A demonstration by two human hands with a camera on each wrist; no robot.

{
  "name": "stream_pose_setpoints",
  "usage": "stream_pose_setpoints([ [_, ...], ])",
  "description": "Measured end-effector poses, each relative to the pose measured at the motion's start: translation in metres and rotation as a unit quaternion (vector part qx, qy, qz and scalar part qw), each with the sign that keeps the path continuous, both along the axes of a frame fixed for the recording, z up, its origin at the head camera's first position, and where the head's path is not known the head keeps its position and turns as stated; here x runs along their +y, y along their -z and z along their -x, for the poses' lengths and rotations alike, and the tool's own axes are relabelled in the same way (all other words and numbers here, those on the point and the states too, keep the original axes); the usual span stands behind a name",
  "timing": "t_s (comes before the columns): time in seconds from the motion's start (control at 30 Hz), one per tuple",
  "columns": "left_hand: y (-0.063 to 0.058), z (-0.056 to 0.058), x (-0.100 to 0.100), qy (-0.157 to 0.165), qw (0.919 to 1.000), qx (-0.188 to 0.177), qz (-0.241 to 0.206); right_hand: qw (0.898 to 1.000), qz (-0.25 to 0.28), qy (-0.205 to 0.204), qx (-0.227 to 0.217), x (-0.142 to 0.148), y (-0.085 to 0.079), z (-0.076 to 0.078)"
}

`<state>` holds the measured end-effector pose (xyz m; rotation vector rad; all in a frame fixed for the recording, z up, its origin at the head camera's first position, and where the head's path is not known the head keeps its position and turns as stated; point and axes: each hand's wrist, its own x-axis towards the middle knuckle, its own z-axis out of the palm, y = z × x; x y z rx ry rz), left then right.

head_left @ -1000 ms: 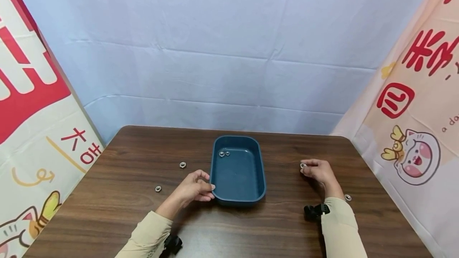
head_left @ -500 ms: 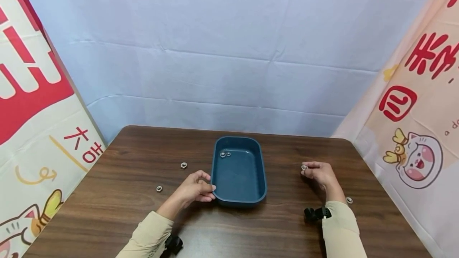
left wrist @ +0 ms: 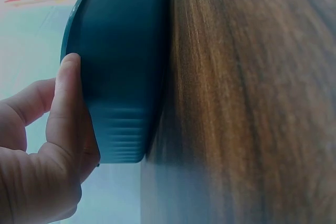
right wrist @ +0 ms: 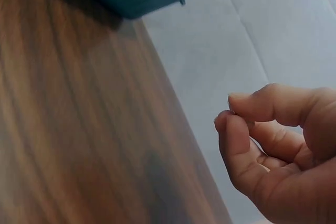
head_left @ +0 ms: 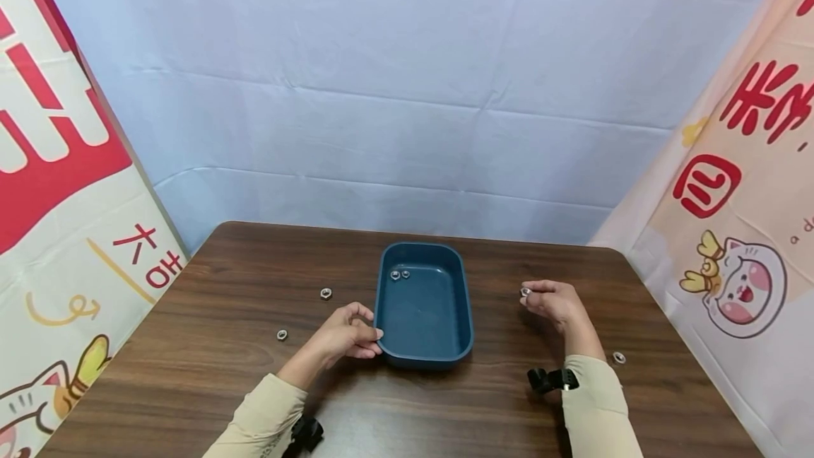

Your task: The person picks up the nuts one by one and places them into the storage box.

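A dark blue rectangular container (head_left: 469, 309) stands on the table, two metal nuts (head_left: 396, 275) lying near its far left corner. At its near left side, my left hand (head_left: 346, 334) holds the rim. The left wrist view shows a fingertip (left wrist: 69, 64) against the container's outer wall (left wrist: 121, 66). To the right of the container, my right hand (head_left: 555, 301) pinches a hex nut (head_left: 525, 292) between thumb and fingers, over the table. In the right wrist view the pinching fingers (right wrist: 236, 140) mostly hide that nut.
Two nuts lie left of the container, one farther back (head_left: 326, 293) and one nearer (head_left: 282, 335). Another nut (head_left: 620, 357) rests by the right forearm. A pale cloth (head_left: 407, 90) hangs behind the wooden table (head_left: 407, 408), with printed banners at both sides.
My right hand has moved left toward the container, carrying the pinched nut off the spot where it was. The left hand and the container have stayed in place.
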<state>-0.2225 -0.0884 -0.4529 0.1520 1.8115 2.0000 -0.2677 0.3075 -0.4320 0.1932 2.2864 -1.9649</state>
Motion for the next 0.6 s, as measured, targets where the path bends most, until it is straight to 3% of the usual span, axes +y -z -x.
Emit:
stream_pose_setpoints([
  [0.6,0.0,0.0,0.0,0.0,1.0,0.001,0.0,0.998,-0.043,-0.043,0.018,-0.042,-0.025,0.02],
])
